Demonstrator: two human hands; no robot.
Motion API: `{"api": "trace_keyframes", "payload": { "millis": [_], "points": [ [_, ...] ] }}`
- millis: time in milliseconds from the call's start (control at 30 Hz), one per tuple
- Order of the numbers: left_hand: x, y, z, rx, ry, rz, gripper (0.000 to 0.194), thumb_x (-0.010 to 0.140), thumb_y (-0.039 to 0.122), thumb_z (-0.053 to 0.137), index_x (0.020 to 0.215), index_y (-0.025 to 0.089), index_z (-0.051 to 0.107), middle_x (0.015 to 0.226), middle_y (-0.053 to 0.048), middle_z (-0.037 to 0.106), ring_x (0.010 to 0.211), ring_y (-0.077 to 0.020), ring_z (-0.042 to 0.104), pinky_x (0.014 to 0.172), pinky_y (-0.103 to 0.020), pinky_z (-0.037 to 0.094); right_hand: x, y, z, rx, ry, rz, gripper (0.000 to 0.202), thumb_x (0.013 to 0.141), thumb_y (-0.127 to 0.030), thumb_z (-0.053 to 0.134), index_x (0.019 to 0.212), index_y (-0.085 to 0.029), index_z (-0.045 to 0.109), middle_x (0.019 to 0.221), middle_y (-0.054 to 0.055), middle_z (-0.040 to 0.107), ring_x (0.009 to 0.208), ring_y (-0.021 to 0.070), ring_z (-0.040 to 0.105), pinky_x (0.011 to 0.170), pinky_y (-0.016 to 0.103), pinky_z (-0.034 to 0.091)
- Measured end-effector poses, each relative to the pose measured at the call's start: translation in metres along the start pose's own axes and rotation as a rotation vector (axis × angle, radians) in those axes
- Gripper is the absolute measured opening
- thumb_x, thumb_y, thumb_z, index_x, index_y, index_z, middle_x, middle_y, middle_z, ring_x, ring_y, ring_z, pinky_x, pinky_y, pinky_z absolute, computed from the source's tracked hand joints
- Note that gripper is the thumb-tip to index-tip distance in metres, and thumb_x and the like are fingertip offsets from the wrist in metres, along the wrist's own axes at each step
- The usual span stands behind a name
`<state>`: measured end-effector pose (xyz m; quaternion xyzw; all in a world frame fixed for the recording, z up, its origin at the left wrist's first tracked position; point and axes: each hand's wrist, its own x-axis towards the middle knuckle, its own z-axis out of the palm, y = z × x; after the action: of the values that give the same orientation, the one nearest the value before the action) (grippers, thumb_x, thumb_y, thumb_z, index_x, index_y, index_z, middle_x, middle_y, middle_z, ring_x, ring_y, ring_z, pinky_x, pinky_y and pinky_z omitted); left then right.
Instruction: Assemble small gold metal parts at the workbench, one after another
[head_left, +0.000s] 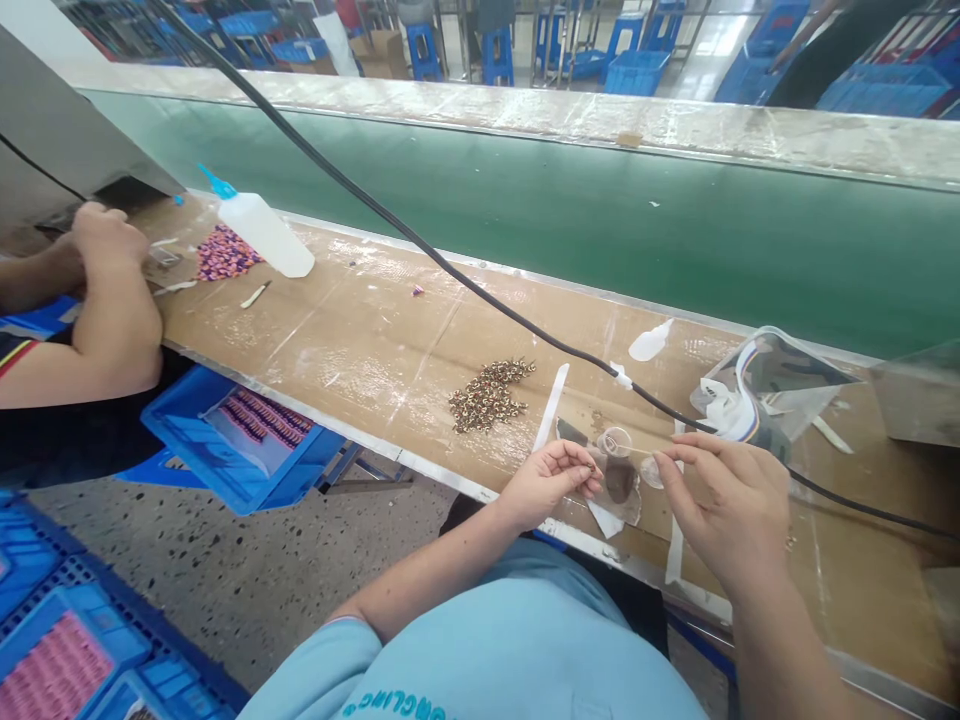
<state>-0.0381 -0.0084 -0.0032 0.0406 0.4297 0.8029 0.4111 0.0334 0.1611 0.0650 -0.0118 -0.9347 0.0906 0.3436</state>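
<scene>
My left hand (551,484) is closed in a pinch near the table's front edge. A tiny dark piece shows at its fingertips, too small to name. To its right, my right hand (731,505) pinches a thin pale stick (646,453) between thumb and forefinger, its far end pointing toward the left hand. Between and behind the hands stands a small clear round cup (616,440). A small clear disc-like lid (651,472) lies under the stick. Left of my hands is a pile of small gold, black and red pieces (489,396).
A black cable (420,245) hangs diagonally across the table (337,340). A clear zip bag (787,385) lies at the right. Further left are a white squeeze bottle (266,235), a pink-purple pile (225,253) and a co-worker's hand (109,240). A green conveyor belt (525,200) runs behind.
</scene>
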Motion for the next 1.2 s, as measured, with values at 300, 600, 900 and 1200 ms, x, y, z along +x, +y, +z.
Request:
{"api": "trace_keyframes", "payload": {
  "millis": [300, 600, 900, 1200],
  "points": [
    [-0.003, 0.003, 0.003, 0.069, 0.05, -0.019, 0.032, 0.064, 0.036, 0.079, 0.077, 0.015, 0.059, 0.073, -0.002, 0.067, 0.063, -0.0099, 0.061, 0.062, -0.022, 0.048, -0.001, -0.012, 0.017, -0.107, -0.176, -0.021, 0.014, 0.088, -0.023, 0.056, 0.078, -0.021, 0.066, 0.087, 0.001, 0.067, 0.08, 0.0161, 0.051, 0.08, 0.033, 0.035],
    [-0.005, 0.006, 0.005, 0.143, 0.062, -0.018, 0.027, 0.067, 0.033, 0.077, 0.077, 0.016, 0.06, 0.073, -0.001, 0.065, 0.065, -0.0102, 0.06, 0.062, -0.022, 0.048, -0.012, -0.011, 0.005, -0.024, -0.164, 0.035, 0.014, 0.087, -0.029, 0.058, 0.095, -0.022, 0.067, 0.094, 0.002, 0.068, 0.084, 0.0166, 0.053, 0.08, 0.033, 0.038],
    [-0.006, 0.007, 0.006, 0.154, 0.068, -0.012, 0.025, 0.066, 0.031, 0.077, 0.075, 0.015, 0.06, 0.073, -0.002, 0.066, 0.064, -0.0106, 0.06, 0.062, -0.023, 0.049, -0.071, 0.047, -0.045, -0.034, -0.131, 0.562, 0.03, 0.087, -0.045, 0.052, 0.074, -0.022, 0.066, 0.061, -0.001, 0.061, 0.048, 0.0113, 0.051, 0.047, 0.025, 0.037],
    [-0.013, -0.001, 0.01, 0.16, 0.073, -0.041, 0.028, 0.067, 0.034, 0.077, 0.077, 0.015, 0.06, 0.072, -0.002, 0.066, 0.063, -0.0106, 0.061, 0.064, -0.023, 0.05, -0.089, 0.062, -0.033, -0.104, -0.219, 0.578, 0.045, 0.087, -0.055, 0.043, 0.07, -0.022, 0.067, 0.071, 0.005, 0.065, 0.056, 0.0145, 0.053, 0.05, 0.027, 0.036]
  ]
}}
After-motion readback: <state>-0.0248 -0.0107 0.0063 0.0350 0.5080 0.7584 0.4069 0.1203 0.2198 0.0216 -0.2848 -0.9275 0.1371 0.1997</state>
